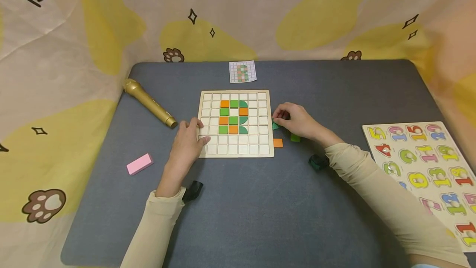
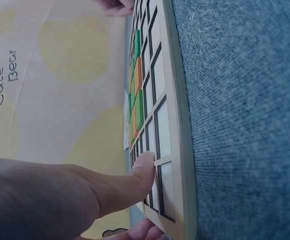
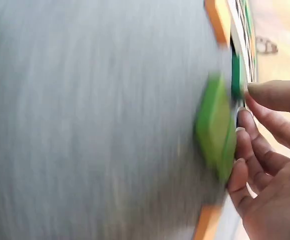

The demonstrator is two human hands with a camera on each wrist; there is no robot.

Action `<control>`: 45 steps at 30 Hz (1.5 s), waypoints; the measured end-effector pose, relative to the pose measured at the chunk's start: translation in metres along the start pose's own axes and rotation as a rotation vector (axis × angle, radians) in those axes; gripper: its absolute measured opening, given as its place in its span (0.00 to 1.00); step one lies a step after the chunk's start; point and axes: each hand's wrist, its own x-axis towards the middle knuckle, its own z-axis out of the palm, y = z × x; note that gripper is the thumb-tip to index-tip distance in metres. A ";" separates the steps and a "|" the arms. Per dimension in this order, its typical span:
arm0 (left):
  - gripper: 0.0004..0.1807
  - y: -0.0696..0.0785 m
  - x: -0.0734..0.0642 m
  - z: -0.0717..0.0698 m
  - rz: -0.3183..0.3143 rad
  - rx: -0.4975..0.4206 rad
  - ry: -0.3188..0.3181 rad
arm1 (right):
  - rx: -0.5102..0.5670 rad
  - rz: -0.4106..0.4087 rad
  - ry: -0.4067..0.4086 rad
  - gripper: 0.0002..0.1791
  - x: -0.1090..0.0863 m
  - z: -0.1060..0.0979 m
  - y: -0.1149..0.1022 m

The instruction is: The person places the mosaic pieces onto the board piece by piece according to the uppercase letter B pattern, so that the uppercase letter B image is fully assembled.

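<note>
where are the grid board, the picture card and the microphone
Grid board (image 1: 263, 149): head view, a bare square near its lower right corner.
Picture card (image 1: 243, 72): head view, middle of its printed face.
Microphone (image 1: 150, 104): head view, middle of its gold handle.

At eight o'clock, the left hand (image 1: 187, 142) splayed its thumb (image 2: 130, 186); at three o'clock, the right hand (image 1: 295, 120) bent its fingers (image 3: 273, 159).
</note>
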 end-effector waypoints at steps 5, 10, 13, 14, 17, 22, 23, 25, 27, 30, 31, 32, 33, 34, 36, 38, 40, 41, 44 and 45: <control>0.23 0.000 -0.001 0.000 0.002 -0.002 0.003 | -0.052 0.035 -0.071 0.06 -0.003 -0.024 0.012; 0.23 0.000 -0.001 0.000 -0.003 0.001 0.000 | -0.106 0.090 -0.186 0.07 -0.009 -0.051 0.014; 0.23 0.000 -0.002 0.000 -0.006 0.001 0.000 | -0.147 0.155 -0.243 0.12 -0.014 -0.066 0.012; 0.23 0.001 -0.002 0.000 -0.006 0.002 0.000 | -0.158 0.179 -0.260 0.14 -0.015 -0.069 0.011; 0.22 0.000 -0.002 0.000 -0.006 0.003 -0.001 | -0.175 0.221 -0.297 0.19 -0.018 -0.076 0.009; 0.22 0.001 -0.002 0.000 -0.008 0.006 -0.002 | -0.158 0.168 -0.283 0.15 -0.020 -0.071 0.014; 0.22 0.001 -0.002 0.000 -0.008 0.007 -0.002 | -0.148 0.147 -0.271 0.14 -0.020 -0.069 0.015; 0.22 0.001 -0.002 0.001 -0.007 0.010 -0.001 | -0.123 0.100 -0.243 0.12 -0.019 -0.063 0.018; 0.22 0.001 -0.002 0.001 -0.007 0.012 0.000 | -0.102 0.057 -0.198 0.10 -0.019 -0.057 0.018; 0.22 0.001 -0.001 0.001 -0.009 0.017 0.001 | -0.067 0.006 -0.106 0.07 -0.016 -0.047 0.016; 0.22 0.001 -0.001 0.001 -0.011 0.018 0.001 | -0.056 -0.008 -0.074 0.06 -0.015 -0.044 0.014; 0.22 0.001 -0.001 0.002 -0.012 0.019 0.001 | -0.043 -0.017 -0.044 0.06 -0.014 -0.040 0.012; 0.22 0.001 -0.001 0.002 -0.014 0.019 0.001 | -0.026 -0.022 -0.017 0.07 -0.012 -0.036 0.011; 0.22 0.001 -0.001 0.002 -0.015 0.018 0.000 | -0.002 -0.026 0.005 0.07 -0.011 -0.032 0.008; 0.22 0.001 -0.001 0.002 -0.017 0.016 0.000 | 0.050 -0.025 0.043 0.08 -0.008 -0.023 0.003; 0.22 0.001 -0.001 0.002 -0.018 0.013 0.000 | 0.106 -0.018 0.071 0.07 -0.006 -0.015 -0.004; 0.22 0.001 -0.001 0.002 -0.019 0.010 0.000 | 0.159 -0.012 0.086 0.05 -0.004 -0.005 -0.012; 0.22 0.002 -0.001 0.002 -0.019 0.009 0.000 | 0.181 -0.013 0.087 0.05 -0.003 0.000 -0.015; 0.22 0.002 -0.002 0.001 -0.019 0.008 0.001 | 0.232 -0.030 0.064 0.07 -0.001 0.015 -0.026; 0.22 0.002 -0.002 0.001 -0.018 0.008 0.002 | 0.241 -0.045 0.049 0.07 -0.001 0.020 -0.029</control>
